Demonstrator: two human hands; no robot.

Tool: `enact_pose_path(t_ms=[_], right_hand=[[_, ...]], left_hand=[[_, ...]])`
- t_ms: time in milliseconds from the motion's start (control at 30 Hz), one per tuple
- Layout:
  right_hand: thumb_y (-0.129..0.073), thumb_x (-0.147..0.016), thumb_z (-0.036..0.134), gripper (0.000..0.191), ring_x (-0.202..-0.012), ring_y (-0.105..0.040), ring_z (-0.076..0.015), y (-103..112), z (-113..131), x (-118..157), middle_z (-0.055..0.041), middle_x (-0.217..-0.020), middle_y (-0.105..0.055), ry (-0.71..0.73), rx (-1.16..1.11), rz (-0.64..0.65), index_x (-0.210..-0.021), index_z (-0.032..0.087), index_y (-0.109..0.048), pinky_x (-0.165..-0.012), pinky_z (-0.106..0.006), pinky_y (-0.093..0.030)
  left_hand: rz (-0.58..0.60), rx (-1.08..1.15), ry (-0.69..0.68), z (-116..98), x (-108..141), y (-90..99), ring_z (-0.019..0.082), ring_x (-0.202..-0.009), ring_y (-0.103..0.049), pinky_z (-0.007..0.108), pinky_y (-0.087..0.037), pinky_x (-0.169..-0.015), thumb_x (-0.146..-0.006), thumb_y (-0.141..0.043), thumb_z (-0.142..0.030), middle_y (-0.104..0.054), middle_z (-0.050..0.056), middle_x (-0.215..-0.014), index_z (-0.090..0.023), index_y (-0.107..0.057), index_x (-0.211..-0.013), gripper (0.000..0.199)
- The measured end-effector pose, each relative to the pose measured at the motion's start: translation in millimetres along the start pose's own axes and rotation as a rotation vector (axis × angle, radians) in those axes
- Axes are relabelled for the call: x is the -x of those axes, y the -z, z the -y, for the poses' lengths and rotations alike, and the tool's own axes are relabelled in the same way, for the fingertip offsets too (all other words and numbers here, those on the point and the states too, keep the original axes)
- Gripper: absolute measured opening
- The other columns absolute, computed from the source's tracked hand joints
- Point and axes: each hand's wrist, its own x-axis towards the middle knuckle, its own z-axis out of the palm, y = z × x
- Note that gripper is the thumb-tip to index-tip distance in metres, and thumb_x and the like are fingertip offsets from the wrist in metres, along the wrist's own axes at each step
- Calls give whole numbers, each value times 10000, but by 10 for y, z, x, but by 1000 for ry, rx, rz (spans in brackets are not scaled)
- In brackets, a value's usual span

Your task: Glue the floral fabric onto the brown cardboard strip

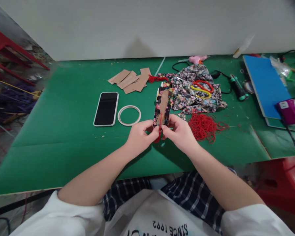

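Observation:
Between my two hands is a floral fabric strip wrapped over a piece of brown cardboard, with its bare cardboard middle facing up. My left hand pinches the near left corner of the strip. At the near right corner, my right hand pinches too, thumb close to the left thumb. A red cord runs down the near end of the strip, and a bit of red hangs below the fingertips. Right of my right hand lies a tangled pile of red cord.
Behind lie floral fabric, scissors, cardboard pieces and a pink glue gun. A phone and a tape roll are at left. A green-black tool, blue board and purple device sit right.

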Motion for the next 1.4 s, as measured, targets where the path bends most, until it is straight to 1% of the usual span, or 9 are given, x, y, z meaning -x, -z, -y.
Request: enact_pose_path(t_ms=[167,467,767,900,967,1067,1133,1267,1400], right_hand=[[-539,-752,240,90,-607,-507,-103,-36,-19,6,33,-669,-469,9,14,-17,-830,195,-534,-490,-207,-463],[-557,-784,255,144,-571,-525,-82,55,27,-22,36,-685,-532,1,-197,140,-913,193,-575,-536,-225,-517],[-598,-769,429,231,-523,-527,-92,46,28,-27,41,-601,-529,-103,-293,37,-779,198,-599,-492,-232,-520],[-652,-731,420,255,-497,-523,-86,122,58,-23,44,-567,-532,-112,-369,-36,-692,188,-553,-467,-213,-503],[-663,-724,413,256,-482,-522,-84,174,76,-16,47,-552,-532,-99,-398,-81,-692,188,-547,-457,-210,-497],[-674,-714,411,250,-471,-519,-85,238,104,0,50,-538,-522,-72,-404,-123,-697,191,-556,-450,-214,-498],[-681,-706,413,251,-470,-519,-86,260,125,14,45,-543,-524,-54,-403,-129,-691,192,-562,-447,-216,-499],[-702,-682,416,266,-474,-531,-91,258,137,44,38,-557,-533,-56,-409,-152,-682,189,-563,-435,-216,-498],[-720,-666,409,272,-485,-542,-94,218,71,82,42,-545,-528,-81,-439,-185,-687,184,-567,-436,-213,-498]], left_hand=[[-4,17,1,-4,-3,-6,112,-555,-504,204,-396,-541,-761,-475,-285,-590,-6,-552,-144,-584,-613,232],[16,230,70,25,-15,0,114,-578,-514,221,-428,-568,-767,-501,-310,-592,-1,-598,-144,-579,-628,230],[161,342,47,-2,9,13,128,-647,-594,237,-480,-640,-862,-423,-339,-650,9,-700,-142,-618,-769,292],[188,127,-76,-42,-15,188,148,-767,-618,263,-481,-738,-912,-341,-355,-678,34,-811,-155,-646,-895,365],[38,-46,-91,23,-70,390,160,-863,-618,281,-476,-801,-912,-349,-345,-685,40,-912,-178,-636,-999,343],[-335,-466,-54,326,-144,766,207,-1069,-553,363,-405,-963,-889,-383,-306,-632,73,-1115,-187,-610,-1084,323],[-417,-722,33,615,-143,972,271,-1215,-449,438,-332,-1033,-871,-406,-313,-531,123,-1275,-165,-571,-1167,370],[-339,-924,135,1040,-21,1112,333,-1283,-373,503,-351,-1001,-868,-399,-332,-470,160,-1336,-161,-587,-1140,372],[-367,-956,76,1090,76,1042,311,-1284,-381,476,-353,-1007,-883,-373,-333,-461,156,-1344,-169,-593,-1131,370]])
